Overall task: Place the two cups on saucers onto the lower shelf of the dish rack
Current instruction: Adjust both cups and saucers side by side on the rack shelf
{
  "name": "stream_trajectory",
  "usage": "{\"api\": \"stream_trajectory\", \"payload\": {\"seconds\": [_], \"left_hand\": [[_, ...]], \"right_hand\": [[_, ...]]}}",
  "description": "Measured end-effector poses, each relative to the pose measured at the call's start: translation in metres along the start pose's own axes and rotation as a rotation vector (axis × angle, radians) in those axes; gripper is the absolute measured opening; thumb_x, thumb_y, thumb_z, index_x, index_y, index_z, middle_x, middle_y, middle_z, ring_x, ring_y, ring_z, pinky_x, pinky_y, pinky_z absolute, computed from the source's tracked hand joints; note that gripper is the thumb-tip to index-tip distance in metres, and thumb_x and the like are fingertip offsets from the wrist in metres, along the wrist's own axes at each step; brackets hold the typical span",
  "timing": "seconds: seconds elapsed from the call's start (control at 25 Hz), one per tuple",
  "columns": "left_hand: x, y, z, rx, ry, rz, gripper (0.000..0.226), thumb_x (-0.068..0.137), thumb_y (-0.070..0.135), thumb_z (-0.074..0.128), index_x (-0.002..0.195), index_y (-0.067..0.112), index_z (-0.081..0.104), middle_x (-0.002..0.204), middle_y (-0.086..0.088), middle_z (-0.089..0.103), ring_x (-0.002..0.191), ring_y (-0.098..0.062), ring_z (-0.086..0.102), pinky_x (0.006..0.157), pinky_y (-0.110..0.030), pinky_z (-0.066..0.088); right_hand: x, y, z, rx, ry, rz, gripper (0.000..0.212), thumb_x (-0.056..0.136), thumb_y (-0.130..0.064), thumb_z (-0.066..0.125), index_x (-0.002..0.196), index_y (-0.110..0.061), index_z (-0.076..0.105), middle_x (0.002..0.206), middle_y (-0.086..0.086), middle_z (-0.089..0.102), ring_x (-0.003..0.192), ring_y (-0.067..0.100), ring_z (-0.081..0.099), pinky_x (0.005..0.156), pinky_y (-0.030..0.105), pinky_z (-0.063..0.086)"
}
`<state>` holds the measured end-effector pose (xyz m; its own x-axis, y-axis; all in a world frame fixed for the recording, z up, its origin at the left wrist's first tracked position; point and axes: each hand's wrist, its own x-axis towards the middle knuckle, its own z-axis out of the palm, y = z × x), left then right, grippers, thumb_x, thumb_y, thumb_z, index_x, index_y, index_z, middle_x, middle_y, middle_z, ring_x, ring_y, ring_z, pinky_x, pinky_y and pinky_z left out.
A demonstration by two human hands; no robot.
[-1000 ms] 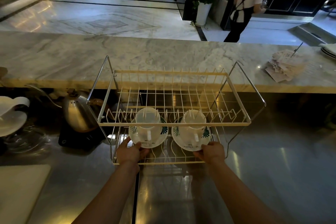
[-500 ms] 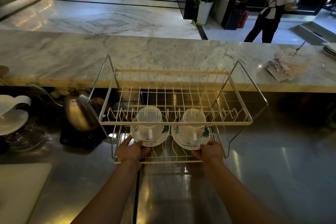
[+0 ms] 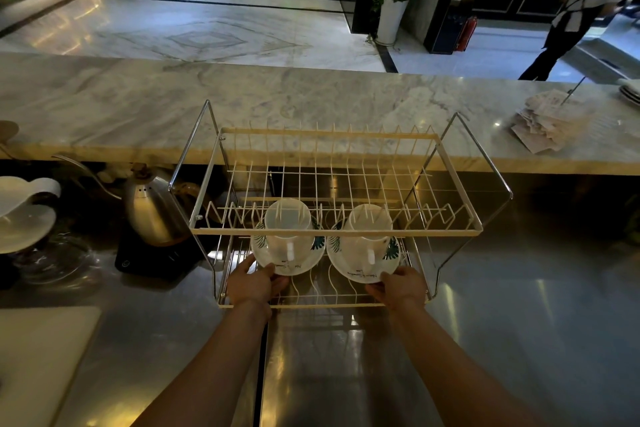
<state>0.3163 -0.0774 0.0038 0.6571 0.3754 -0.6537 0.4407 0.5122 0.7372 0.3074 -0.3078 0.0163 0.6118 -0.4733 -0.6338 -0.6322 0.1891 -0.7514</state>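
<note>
A two-tier wire dish rack (image 3: 334,230) stands on the steel counter. On its lower shelf sit two white cups, the left cup (image 3: 289,230) and the right cup (image 3: 369,236), each on a white saucer with green leaf print. My left hand (image 3: 252,282) grips the near rim of the left saucer (image 3: 301,265). My right hand (image 3: 401,286) grips the near rim of the right saucer (image 3: 349,263). The upper shelf's front bar partly hides both cups.
A steel gooseneck kettle (image 3: 152,211) on a black base stands left of the rack. A white dripper (image 3: 24,211) and a white board (image 3: 38,357) lie further left. Behind is a marble bar top (image 3: 138,107) with a paper stack (image 3: 543,125). A person (image 3: 581,7) walks beyond.
Both hands and saucers have edged slightly deeper into the lower shelf. The person in the background has walked to the right.
</note>
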Motion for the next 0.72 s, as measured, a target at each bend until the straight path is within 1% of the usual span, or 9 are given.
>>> {"api": "stream_trajectory", "payload": {"seconds": [0.12, 0.16, 0.28, 0.4, 0.48, 0.6, 0.72], "left_hand": [[0.0006, 0.0011, -0.0009, 0.006, 0.003, 0.005, 0.056, 0.089, -0.013, 0.059, 0.139, 0.013, 0.057, 0.117, -0.024, 0.067, 0.077, -0.033, 0.072, 0.063, -0.039, 0.062], [0.0006, 0.0016, -0.0011, 0.009, 0.002, 0.003, 0.056, 0.089, -0.013, 0.059, 0.139, 0.013, 0.057, 0.113, -0.021, 0.067, 0.074, -0.03, 0.071, 0.06, -0.037, 0.062], [0.0001, 0.0024, -0.0004, 0.016, 0.009, 0.007, 0.056, 0.089, -0.014, 0.06, 0.139, 0.013, 0.057, 0.113, -0.019, 0.065, 0.071, -0.028, 0.07, 0.055, -0.035, 0.063], [0.0005, 0.0017, -0.0007, 0.03, 0.002, 0.012, 0.056, 0.089, -0.014, 0.059, 0.139, 0.013, 0.057, 0.118, -0.022, 0.067, 0.073, -0.028, 0.071, 0.047, -0.03, 0.062], [0.0019, 0.0012, -0.0011, 0.037, -0.001, 0.018, 0.057, 0.089, -0.014, 0.059, 0.139, 0.013, 0.057, 0.12, -0.024, 0.066, 0.076, -0.03, 0.071, 0.046, -0.029, 0.061], [0.0033, 0.0012, -0.0023, 0.035, -0.006, 0.016, 0.058, 0.088, -0.014, 0.059, 0.139, 0.013, 0.057, 0.111, -0.021, 0.067, 0.075, -0.031, 0.072, 0.044, -0.028, 0.06], [0.0048, 0.0001, -0.0025, 0.039, 0.0, 0.024, 0.058, 0.086, -0.014, 0.061, 0.138, 0.013, 0.058, 0.114, -0.022, 0.067, 0.074, -0.03, 0.071, 0.045, -0.028, 0.061]], "right_hand": [[0.0019, 0.0005, -0.0011, 0.012, -0.002, -0.018, 0.03, 0.094, 0.007, 0.056, 0.123, -0.002, 0.058, 0.129, 0.026, 0.059, 0.096, 0.035, 0.065, 0.07, 0.037, 0.06], [0.0023, 0.001, -0.0016, 0.012, 0.001, -0.022, 0.031, 0.094, 0.007, 0.057, 0.123, -0.001, 0.058, 0.129, 0.026, 0.059, 0.094, 0.034, 0.064, 0.073, 0.037, 0.06], [0.0029, 0.0023, -0.0021, 0.005, 0.003, -0.031, 0.032, 0.094, 0.007, 0.056, 0.125, -0.001, 0.057, 0.13, 0.025, 0.059, 0.094, 0.034, 0.065, 0.075, 0.038, 0.06], [0.0028, 0.0006, -0.0016, -0.003, 0.014, -0.018, 0.033, 0.094, 0.006, 0.056, 0.127, -0.001, 0.056, 0.132, 0.025, 0.059, 0.105, 0.04, 0.067, 0.073, 0.037, 0.06], [0.0038, 0.0006, -0.0015, -0.011, 0.019, -0.016, 0.034, 0.095, 0.006, 0.056, 0.128, -0.001, 0.056, 0.132, 0.025, 0.058, 0.103, 0.038, 0.067, 0.073, 0.037, 0.06], [0.0046, 0.0014, -0.0015, -0.008, 0.019, -0.023, 0.034, 0.094, 0.007, 0.056, 0.127, 0.0, 0.056, 0.131, 0.025, 0.059, 0.094, 0.033, 0.065, 0.073, 0.037, 0.06], [0.0041, 0.0001, -0.0015, -0.006, 0.018, -0.027, 0.034, 0.094, 0.008, 0.055, 0.128, 0.001, 0.056, 0.13, 0.026, 0.06, 0.102, 0.038, 0.067, 0.076, 0.038, 0.06]]}}
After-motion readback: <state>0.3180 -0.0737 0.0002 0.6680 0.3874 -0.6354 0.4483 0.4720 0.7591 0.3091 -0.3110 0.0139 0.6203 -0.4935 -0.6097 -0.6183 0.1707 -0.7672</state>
